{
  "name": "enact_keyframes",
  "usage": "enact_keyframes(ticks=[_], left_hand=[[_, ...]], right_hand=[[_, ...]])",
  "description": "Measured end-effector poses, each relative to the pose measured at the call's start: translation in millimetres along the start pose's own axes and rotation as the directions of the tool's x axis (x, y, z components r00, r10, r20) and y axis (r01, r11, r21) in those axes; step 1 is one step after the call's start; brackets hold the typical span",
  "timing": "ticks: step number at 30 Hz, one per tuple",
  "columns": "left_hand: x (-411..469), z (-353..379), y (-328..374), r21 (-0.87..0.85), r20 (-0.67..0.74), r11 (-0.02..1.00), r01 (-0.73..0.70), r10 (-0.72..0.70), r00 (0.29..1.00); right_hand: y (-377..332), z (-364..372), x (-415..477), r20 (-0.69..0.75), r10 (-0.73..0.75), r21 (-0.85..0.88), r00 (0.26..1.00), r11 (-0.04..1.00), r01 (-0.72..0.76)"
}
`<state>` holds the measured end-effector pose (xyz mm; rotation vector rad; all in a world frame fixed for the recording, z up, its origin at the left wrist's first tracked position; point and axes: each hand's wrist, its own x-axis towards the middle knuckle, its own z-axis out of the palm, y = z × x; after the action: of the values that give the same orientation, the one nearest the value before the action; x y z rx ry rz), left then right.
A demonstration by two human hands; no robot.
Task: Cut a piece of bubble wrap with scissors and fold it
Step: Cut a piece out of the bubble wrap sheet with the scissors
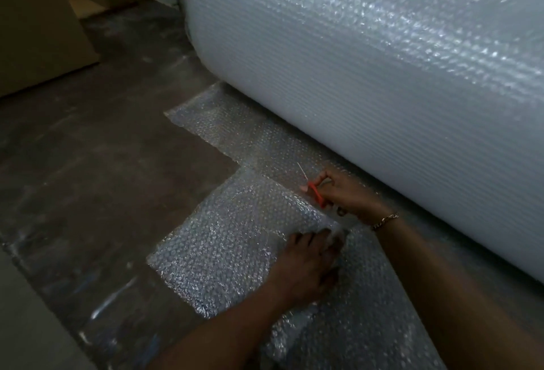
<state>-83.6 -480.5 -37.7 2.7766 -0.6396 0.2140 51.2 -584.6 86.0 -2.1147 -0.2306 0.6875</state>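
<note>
A sheet of bubble wrap (235,234) lies flat on the dark floor, running out from under a huge roll of bubble wrap (368,69). My right hand (350,196) grips orange-handled scissors (313,190) whose thin blades point up and left across the sheet, along a cut line. My left hand (306,266) lies on the sheet just below the scissors, fingers pinching the cut edge near the blades' path. A bracelet sits on my right wrist.
Cardboard boxes (44,25) stand at the upper left on the floor. A grey surface (26,325) edges into the lower left corner. The dark scuffed floor (103,163) stretches left of the sheet.
</note>
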Motion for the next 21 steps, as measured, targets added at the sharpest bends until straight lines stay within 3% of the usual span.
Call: enact_keyframes(ticks=[9,17,19,21], left_hand=[[14,-23,9,0.044,0.135,0.999,0.010,-0.015,0.991],[28,-59,16,-0.141,0.388,0.983,0.117,-0.054,0.920],[26,-63,12,-0.163,0.368,0.982,0.091,-0.025,0.929],[22,-65,8,-0.150,0.222,0.988,0.033,0.001,0.975]], right_hand=[[36,-10,-103,-0.198,0.143,0.175,0.970,0.979,-0.109],[59,8,-146,-0.317,0.225,0.309,0.921,0.943,-0.125],[60,15,-151,-0.335,0.235,0.334,0.912,0.935,-0.118],[59,24,-154,-0.350,0.228,0.346,0.909,0.933,-0.100]])
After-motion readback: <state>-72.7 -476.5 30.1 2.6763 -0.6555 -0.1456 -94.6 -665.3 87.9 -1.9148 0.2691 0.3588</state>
